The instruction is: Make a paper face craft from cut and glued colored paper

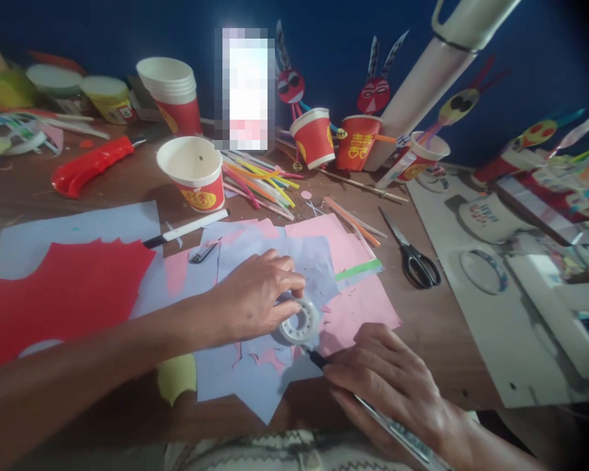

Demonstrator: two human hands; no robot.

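My left hand (255, 294) is closed on a small white roll of tape (310, 327), its fingers pinching the upper left rim. The roll lies over pale blue-grey paper (269, 399) with jagged cut edges. In my right hand (387, 373) is a pen (397, 435) with a black front end and a clear barrel. Its tip points at the paper just below the roll; whether it touches, I cannot tell. Pink paper (368, 307) with cut edges lies under and beside the blue-grey sheets. Small pink scraps (269, 358) show below the roll.
Black-handled scissors (417, 265) lie to the right. A small blade (206, 250), a white marker (196, 224) and red cut paper (69, 288) are on the left. Behind stand paper cups (191, 173), coloured strips (262, 183), a red-handled tool (93, 167) and cup figures (360, 140).
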